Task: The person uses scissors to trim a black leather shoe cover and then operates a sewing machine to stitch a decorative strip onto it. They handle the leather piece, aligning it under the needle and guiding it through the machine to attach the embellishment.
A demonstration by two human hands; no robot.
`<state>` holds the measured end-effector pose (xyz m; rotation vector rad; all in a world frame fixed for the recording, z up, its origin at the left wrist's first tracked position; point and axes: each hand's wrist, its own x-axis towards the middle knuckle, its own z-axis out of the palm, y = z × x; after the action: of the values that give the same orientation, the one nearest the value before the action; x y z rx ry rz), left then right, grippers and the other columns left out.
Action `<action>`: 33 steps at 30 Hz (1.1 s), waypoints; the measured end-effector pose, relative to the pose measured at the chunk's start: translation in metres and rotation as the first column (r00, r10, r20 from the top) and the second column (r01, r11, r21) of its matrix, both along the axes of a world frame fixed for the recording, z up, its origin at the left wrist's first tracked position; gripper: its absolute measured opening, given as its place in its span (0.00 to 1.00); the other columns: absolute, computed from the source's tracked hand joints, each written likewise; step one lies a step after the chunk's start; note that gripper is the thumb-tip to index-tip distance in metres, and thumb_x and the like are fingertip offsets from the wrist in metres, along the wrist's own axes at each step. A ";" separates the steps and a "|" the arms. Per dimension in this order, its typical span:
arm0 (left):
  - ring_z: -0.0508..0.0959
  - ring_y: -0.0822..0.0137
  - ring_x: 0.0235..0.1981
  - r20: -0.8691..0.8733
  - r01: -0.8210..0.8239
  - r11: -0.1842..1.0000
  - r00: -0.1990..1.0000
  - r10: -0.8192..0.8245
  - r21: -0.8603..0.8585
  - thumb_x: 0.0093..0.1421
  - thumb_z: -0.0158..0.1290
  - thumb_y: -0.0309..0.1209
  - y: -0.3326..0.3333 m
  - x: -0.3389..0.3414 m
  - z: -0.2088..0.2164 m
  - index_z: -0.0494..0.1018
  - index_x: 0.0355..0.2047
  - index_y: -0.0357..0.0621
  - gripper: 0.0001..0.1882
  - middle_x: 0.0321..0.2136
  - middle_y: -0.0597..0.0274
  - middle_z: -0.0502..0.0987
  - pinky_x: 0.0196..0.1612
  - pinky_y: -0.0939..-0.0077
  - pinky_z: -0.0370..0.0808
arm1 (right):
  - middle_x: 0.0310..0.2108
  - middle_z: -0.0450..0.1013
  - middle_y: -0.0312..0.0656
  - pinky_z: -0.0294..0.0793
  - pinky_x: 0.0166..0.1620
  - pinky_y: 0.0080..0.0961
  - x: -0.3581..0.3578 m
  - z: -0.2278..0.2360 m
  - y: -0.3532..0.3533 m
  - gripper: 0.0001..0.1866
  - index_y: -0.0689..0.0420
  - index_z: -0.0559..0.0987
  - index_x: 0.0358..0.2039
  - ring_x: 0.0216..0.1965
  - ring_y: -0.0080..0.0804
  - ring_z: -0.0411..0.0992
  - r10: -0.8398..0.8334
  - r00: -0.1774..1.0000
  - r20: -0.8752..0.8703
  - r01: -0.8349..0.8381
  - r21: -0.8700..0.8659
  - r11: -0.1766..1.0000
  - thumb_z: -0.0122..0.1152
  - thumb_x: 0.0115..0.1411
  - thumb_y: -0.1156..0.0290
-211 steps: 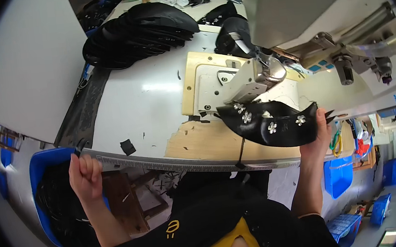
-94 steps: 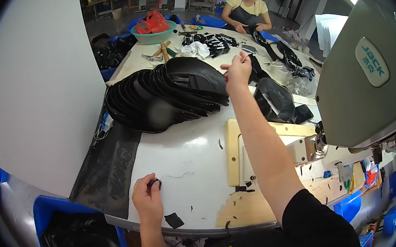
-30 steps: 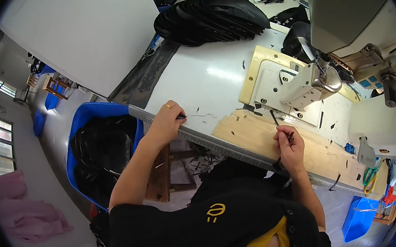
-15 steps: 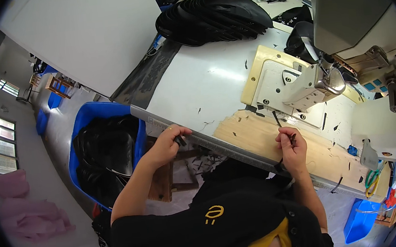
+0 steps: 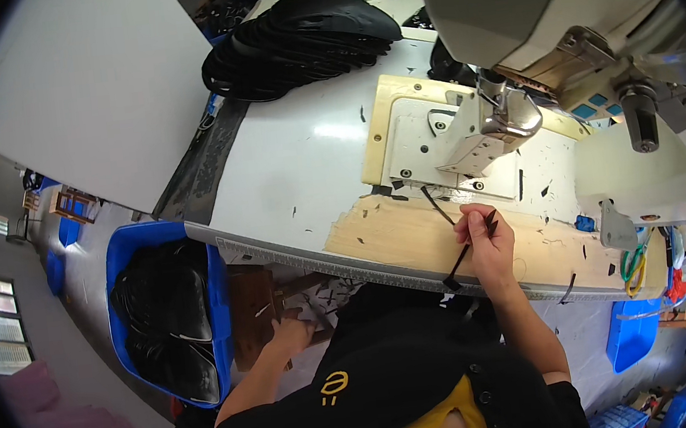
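Observation:
Over the wooden front part of the table, my right hand [image 5: 489, 249] is closed in a pinch. Thin black strips [image 5: 460, 266] pass through its fingers; one end hangs toward the table's front edge and another points up past the knuckles. A separate-looking black strip [image 5: 437, 205] slants from the sewing machine's base toward the fingertips; whether it is the same piece is unclear. My left hand [image 5: 292, 335] is below the table edge, beside a brown wooden stool [image 5: 251, 307]. Its fingers are partly hidden and blurred. The sewing machine's post bed [image 5: 470, 146] stands just beyond my right hand.
A blue bin [image 5: 218, 311] of black moulded pieces stands at the left. Stacked black curved panels [image 5: 300, 47] lie at the table's back. The machine head [image 5: 504, 1] overhangs the right. Green- and yellow-handled scissors [image 5: 635, 268] hang at the right edge; black scraps dot the table.
My left hand has dropped from the table edge to beside the stool, and the black piece it held no longer shows. My right hand has turned, still pinching black strips. The view has shifted right.

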<state>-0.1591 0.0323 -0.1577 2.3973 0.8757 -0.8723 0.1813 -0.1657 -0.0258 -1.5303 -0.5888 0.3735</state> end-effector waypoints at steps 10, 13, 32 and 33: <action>0.74 0.46 0.43 0.402 -0.212 0.958 0.908 0.121 0.191 0.50 0.55 0.27 0.028 0.046 0.018 0.76 0.42 0.46 0.17 0.35 0.49 0.77 0.48 0.55 0.69 | 0.56 0.63 0.52 0.56 0.61 0.42 -0.051 0.014 0.039 0.26 0.59 0.71 0.48 0.61 0.51 0.57 0.640 0.581 0.503 -0.375 -0.533 0.759 0.58 0.45 0.80; 0.77 0.49 0.38 0.381 -0.323 0.927 0.846 0.373 -0.191 0.51 0.56 0.27 0.038 0.018 -0.032 0.77 0.41 0.45 0.15 0.34 0.49 0.78 0.42 0.62 0.73 | 0.48 0.70 0.46 0.65 0.54 0.36 -0.054 0.036 0.042 0.25 0.58 0.74 0.46 0.57 0.45 0.62 0.798 0.596 -0.091 -0.794 -0.214 0.569 0.60 0.43 0.82; 0.75 0.57 0.33 0.876 0.015 0.976 0.438 -0.204 0.219 0.53 0.54 0.22 0.007 0.261 0.137 0.73 0.36 0.36 0.09 0.32 0.53 0.74 0.37 0.67 0.73 | 0.32 0.67 0.45 0.73 0.39 0.32 -0.008 0.033 -0.029 0.06 0.62 0.73 0.28 0.39 0.41 0.67 0.583 0.557 0.591 -0.037 -0.684 0.729 0.52 0.49 0.74; 0.75 0.58 0.31 0.882 0.013 0.983 0.440 -0.170 0.183 0.53 0.53 0.21 0.008 0.264 0.137 0.72 0.36 0.36 0.09 0.31 0.53 0.74 0.36 0.69 0.73 | 0.33 0.68 0.47 0.74 0.39 0.33 -0.007 0.033 -0.029 0.06 0.62 0.73 0.29 0.39 0.43 0.68 0.586 0.582 0.565 -0.053 -0.692 0.720 0.52 0.51 0.74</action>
<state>0.1047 0.0406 -0.0202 2.5114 0.3457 0.5422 0.1742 -0.1945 0.0070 -2.2281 -1.5987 0.1904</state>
